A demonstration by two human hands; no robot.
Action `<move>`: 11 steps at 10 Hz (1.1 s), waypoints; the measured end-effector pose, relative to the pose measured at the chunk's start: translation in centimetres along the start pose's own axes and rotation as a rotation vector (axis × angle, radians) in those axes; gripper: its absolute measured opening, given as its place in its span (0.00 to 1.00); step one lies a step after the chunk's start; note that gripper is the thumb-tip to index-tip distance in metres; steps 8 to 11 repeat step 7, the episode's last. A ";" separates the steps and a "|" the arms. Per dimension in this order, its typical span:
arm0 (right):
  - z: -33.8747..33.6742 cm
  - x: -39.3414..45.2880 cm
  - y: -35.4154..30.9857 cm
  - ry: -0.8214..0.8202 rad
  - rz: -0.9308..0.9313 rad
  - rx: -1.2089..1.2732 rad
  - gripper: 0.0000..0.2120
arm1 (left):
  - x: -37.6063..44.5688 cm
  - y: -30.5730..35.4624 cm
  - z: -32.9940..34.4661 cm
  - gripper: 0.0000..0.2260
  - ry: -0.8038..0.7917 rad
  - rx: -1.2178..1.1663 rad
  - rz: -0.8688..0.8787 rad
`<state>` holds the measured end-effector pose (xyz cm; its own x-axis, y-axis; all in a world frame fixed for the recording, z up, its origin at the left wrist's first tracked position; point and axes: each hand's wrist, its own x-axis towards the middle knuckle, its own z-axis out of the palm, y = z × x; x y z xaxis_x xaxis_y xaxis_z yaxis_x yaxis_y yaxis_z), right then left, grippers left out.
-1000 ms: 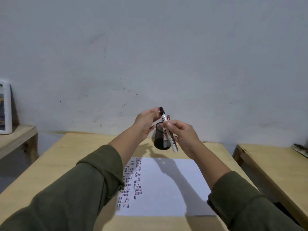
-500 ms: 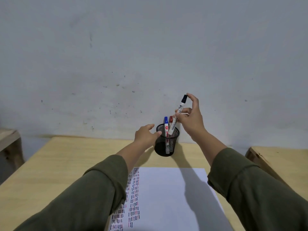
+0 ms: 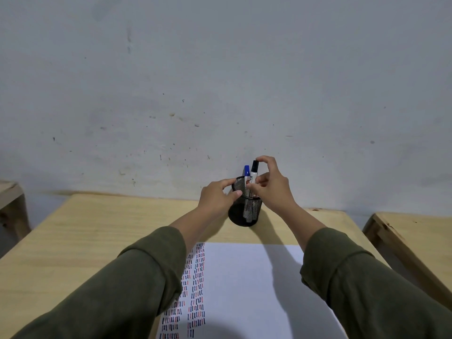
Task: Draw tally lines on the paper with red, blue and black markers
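Observation:
A black mesh pen cup (image 3: 248, 212) stands on the wooden table (image 3: 97, 231) near the wall. My left hand (image 3: 217, 196) grips the cup's left rim. My right hand (image 3: 271, 184) pinches the black-capped marker (image 3: 254, 171), which stands lowered into the cup. A blue-capped marker (image 3: 246, 174) stands in the cup beside it. The red marker is hidden behind my fingers. The white paper (image 3: 244, 285) lies in front, with two columns of red, blue and black tally lines (image 3: 195, 289) along its left side, partly under my left sleeve.
A grey wall rises directly behind the table. A second wooden table (image 3: 415, 238) stands at the right, with a gap between. A wooden ledge (image 3: 9, 194) shows at the far left.
My right hand has come down with the black marker from above the cup into it. My left hand has closed on the cup's rim. The camera has tilted, so the paper sits lower.

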<state>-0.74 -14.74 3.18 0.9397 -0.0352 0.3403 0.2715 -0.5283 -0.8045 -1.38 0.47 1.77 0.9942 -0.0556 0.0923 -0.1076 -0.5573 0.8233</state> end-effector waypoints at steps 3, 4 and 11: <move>-0.2 0.2 0.2 -0.023 0.040 -0.018 0.19 | -0.2 0.3 0.1 0.20 0.000 0.008 -0.021; -0.4 0.0 0.1 -0.019 0.042 -0.032 0.18 | -0.5 0.6 0.1 0.20 -0.006 0.032 -0.026; -1.1 -1.3 -1.8 0.012 0.031 -0.012 0.17 | -1.9 1.3 -1.1 0.20 0.014 0.071 0.030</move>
